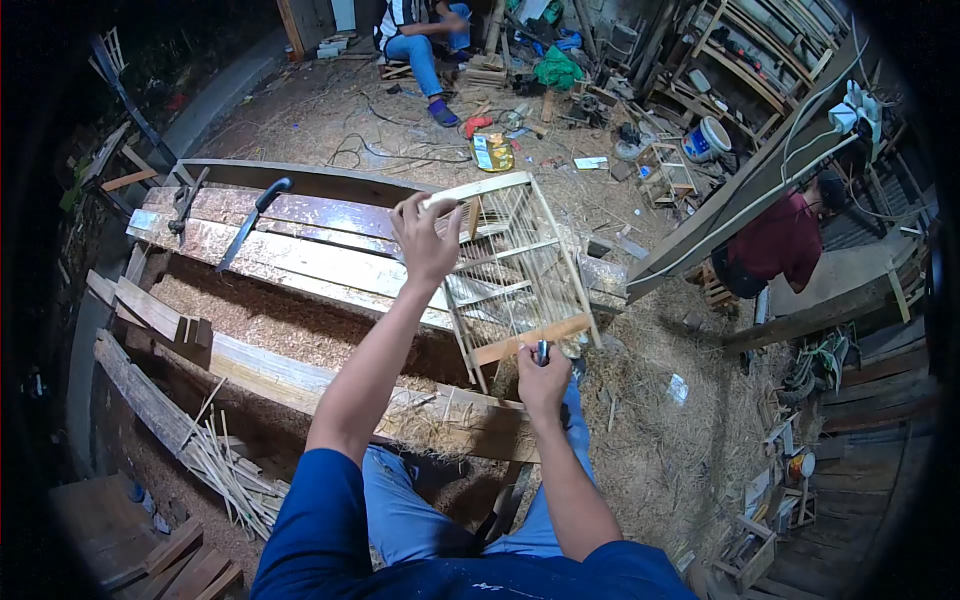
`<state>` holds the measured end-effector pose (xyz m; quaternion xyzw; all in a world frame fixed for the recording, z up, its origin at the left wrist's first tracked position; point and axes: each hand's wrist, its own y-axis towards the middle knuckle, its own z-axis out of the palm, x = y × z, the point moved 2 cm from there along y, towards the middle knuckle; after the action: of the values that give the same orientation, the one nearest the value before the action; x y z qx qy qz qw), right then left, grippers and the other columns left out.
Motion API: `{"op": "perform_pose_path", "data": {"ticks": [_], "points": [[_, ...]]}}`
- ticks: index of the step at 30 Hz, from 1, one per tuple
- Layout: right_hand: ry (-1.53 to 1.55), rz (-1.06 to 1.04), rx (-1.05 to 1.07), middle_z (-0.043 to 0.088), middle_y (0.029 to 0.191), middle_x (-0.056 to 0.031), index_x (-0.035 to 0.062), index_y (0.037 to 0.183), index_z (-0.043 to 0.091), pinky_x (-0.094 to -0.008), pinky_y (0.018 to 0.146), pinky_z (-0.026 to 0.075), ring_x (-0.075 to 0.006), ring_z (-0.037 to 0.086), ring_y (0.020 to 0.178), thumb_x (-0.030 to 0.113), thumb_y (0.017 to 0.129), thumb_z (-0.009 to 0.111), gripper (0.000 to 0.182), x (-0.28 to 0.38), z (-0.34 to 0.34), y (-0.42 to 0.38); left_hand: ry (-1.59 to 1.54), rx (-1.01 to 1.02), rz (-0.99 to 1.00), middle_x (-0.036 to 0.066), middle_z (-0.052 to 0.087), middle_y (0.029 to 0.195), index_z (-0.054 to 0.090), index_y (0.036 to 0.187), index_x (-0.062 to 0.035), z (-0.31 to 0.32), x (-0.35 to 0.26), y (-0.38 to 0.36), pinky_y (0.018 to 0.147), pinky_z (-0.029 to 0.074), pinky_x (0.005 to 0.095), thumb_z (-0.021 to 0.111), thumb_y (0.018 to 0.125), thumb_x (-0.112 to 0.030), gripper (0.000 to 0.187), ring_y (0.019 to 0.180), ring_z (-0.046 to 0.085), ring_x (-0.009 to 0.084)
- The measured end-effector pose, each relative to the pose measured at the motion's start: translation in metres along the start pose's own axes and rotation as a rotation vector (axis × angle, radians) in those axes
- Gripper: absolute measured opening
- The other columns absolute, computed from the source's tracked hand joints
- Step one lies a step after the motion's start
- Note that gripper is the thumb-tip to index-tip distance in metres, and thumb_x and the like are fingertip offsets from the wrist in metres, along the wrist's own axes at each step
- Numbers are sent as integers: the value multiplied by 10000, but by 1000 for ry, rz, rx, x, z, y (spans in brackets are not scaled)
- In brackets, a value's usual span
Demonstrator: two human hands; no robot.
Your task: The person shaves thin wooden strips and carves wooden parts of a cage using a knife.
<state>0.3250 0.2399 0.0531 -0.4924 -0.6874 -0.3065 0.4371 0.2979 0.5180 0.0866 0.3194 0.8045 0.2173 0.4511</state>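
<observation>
A slatted wooden frame [498, 252], strung with thin sticks between its rails, stands tilted on the bench in front of me. My left hand [428, 240] is at its upper left corner, with the fingers curled around the end of the top rail. Low down, by the broad bottom rail [532, 339], my right hand [543, 383] is closed around a small tool with a dark and shiny end [543, 352]. Most of that tool is hidden in the fist, so its kind does not show.
A long knife [250, 226] and a clamp-like metal tool [186, 212] lie on the plank bench [330, 262]. Thin sticks [232, 470] are heaped at lower left. One person [415, 45] sits at the back; another in a dark red shirt [775, 245] is behind the post [720, 215].
</observation>
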Motion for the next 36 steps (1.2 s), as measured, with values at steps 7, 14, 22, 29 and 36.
{"op": "perform_pose_path", "data": {"ticks": [7,14,22,29,36], "points": [[47,-65,134,593,626,-11,-21,792,689,-309,531,411,-80,516,577,151,893,764,213,19,-39,-14,-88,171,307,109,633,1299,762,1090,-147,-93,-62,-58,1120,393,498,807,870,-158,224,1302,503,341],[106,-188,303,579,594,-4,-37,721,643,-303,528,412,-49,496,575,121,874,752,246,58,-78,-59,-170,574,622,56,729,1138,770,1065,-131,-163,-125,-77,1191,380,499,781,869,-185,204,1234,614,288],[134,-253,395,591,610,-23,-32,759,636,-315,536,416,-68,494,575,153,886,750,252,86,-120,-104,-138,811,650,44,744,964,803,963,-133,-227,-169,-98,1211,361,499,776,872,-198,115,1078,690,220],[113,-520,368,570,643,-94,-27,778,627,-340,549,420,-138,499,571,103,874,739,197,98,-138,-124,-143,881,595,35,745,908,809,936,-152,-258,-192,-110,1167,385,487,779,886,-236,102,974,699,234],[143,-530,429,570,641,-102,-30,815,653,-341,549,419,-146,492,567,104,861,747,170,105,-147,-134,-109,897,564,21,737,863,823,930,-184,-266,-194,-118,1105,419,446,792,861,-240,94,957,687,226]]}}
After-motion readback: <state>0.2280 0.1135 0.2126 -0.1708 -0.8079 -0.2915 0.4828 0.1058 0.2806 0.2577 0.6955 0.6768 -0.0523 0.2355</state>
